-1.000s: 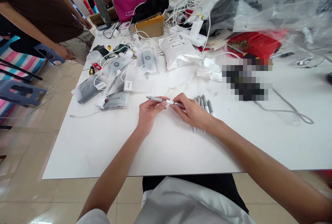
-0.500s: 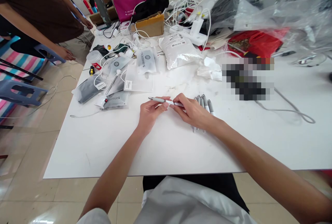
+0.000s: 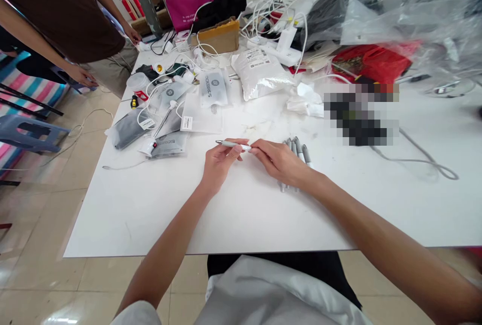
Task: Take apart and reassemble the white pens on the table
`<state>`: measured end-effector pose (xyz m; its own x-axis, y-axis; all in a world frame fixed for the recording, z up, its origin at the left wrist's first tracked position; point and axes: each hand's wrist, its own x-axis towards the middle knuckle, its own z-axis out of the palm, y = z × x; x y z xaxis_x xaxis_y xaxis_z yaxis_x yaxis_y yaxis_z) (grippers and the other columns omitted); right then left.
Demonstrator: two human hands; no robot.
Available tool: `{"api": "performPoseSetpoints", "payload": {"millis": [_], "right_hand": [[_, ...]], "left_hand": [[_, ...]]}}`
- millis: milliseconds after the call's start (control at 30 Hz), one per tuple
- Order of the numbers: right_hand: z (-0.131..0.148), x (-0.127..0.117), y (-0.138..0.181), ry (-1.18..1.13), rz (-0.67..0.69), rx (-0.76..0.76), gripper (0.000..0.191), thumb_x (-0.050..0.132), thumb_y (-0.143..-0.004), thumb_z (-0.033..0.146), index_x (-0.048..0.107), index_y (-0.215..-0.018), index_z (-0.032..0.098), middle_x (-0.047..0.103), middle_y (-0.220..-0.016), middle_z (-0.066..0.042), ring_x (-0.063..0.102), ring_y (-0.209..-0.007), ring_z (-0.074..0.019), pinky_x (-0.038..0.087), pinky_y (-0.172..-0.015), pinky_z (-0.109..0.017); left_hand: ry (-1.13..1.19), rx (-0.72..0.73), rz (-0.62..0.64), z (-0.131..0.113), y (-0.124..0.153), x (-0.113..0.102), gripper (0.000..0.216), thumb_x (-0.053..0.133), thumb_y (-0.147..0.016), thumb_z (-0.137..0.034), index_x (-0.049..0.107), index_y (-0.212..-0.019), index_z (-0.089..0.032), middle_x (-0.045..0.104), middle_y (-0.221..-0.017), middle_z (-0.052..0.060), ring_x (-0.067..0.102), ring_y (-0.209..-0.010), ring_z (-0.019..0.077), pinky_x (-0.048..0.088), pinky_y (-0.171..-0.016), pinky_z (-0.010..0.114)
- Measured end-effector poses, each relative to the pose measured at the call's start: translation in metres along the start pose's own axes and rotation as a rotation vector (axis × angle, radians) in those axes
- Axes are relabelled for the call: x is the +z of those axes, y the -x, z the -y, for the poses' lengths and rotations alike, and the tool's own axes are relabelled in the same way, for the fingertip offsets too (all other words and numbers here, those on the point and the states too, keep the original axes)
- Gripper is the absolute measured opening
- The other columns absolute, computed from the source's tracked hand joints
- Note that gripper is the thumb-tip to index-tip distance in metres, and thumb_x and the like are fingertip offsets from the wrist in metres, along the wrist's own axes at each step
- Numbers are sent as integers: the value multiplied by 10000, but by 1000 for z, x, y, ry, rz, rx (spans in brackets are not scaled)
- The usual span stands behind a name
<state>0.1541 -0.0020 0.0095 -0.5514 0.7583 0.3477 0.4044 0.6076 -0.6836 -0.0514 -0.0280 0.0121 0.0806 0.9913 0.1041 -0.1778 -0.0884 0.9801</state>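
A grey-and-white pen (image 3: pixel 227 143) lies almost level above the table, its tip pointing left. My left hand (image 3: pixel 217 165) is closed round its middle, with thumb and fingers pinching the barrel. At the pen's white right end are the fingertips of my right hand (image 3: pixel 281 162), pressed together on it; my own fingers partly cover that end. Several more grey-and-white pens (image 3: pixel 300 150) lie side by side on the white table (image 3: pixel 241 219), just beyond and partly beneath my right hand and wrist.
Grey pouches (image 3: pixel 130 128) and a frosted bag (image 3: pixel 203 116) lie at the left. Behind them are a cardboard box (image 3: pixel 216 38), a white plastic package (image 3: pixel 261 75) and tangled white cables (image 3: pixel 259 13). A blurred-out patch and grey cable (image 3: pixel 425 156) are at right. A person (image 3: pixel 60 18) stands at far left.
My right hand's fingers have straightened and drawn together at the pen's right end; the dark length that showed between them is out of sight. My left hand keeps its hold. The standing person has shifted slightly.
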Motion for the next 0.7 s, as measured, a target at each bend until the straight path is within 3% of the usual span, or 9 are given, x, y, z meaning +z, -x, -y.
{"api": "performPoseSetpoints", "payload": {"millis": [167,300,467,567,700], "right_hand": [[-1,0,0,-3,-18,31,219,497,-1105,444,550,-1075,233,644,-819,-8,522,-613,-147,380,-608,-293],[1,-1,-1,-24,-10,-16,295,386,-1144,388,569,-980,224,645,-829,-20,540,-656,-144,404,-653,-296],[3,-2,-2,-9,-52,-4,236,415,-1139,388,578,-1084,226,610,-783,1,498,-610,-137,364,-607,-292],[1,-1,-2,25,-98,5,186,439,-1131,378,551,-1112,230,632,-826,-11,495,-615,-139,361,-606,-292],[-1,-1,-2,73,-104,-19,146,482,-1117,370,534,-1113,234,665,-919,-38,505,-632,-140,357,-598,-291]], "left_hand": [[-15,19,59,2,0,-2,207,731,-981,-425,832,-1025,-250,746,-1271,86,662,-1019,204,544,-806,331],[-16,24,88,1,1,-1,219,715,-991,-433,830,-1040,-253,728,-1299,89,658,-1080,221,551,-829,334],[-10,-35,6,-2,-1,-3,416,803,-917,-446,753,-1294,-277,720,-1210,82,651,-1071,208,559,-846,311],[33,-10,-68,-3,-3,-5,395,886,-841,-388,760,-1194,-264,727,-1116,60,656,-1025,188,550,-804,282],[28,-3,-138,-4,-3,-5,258,839,-880,-444,789,-981,-211,742,-983,65,667,-936,180,546,-774,291]]}}
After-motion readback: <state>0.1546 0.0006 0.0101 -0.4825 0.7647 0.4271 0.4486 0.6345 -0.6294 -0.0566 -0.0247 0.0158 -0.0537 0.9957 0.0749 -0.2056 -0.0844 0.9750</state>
